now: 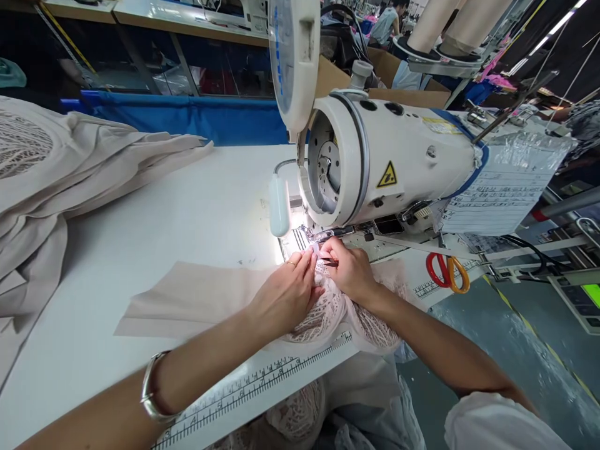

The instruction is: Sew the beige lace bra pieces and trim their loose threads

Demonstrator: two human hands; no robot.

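At the sewing machine (407, 150), my left hand (285, 290) pinches the edge of a pale pink lace garment (323, 315) just in front of the lit needle area. My right hand (351, 269) is closed beside it, its fingers around a small dark pointed tool (330, 262) whose exact kind I cannot make out. Both hands' fingertips nearly meet. The garment's lace bunches under my wrists and hangs over the table's front edge, while a smooth plain panel (187, 300) of it lies flat to the left.
A small lamp (279, 206) shines beside the needle. Heaped beige garments (70, 169) lie at the left of the white table (201, 206). Red-and-orange-handled scissors (447, 273) hang at right. A printed ruler strip (253, 387) runs along the front edge. Written sheets (501, 187) hang by the machine.
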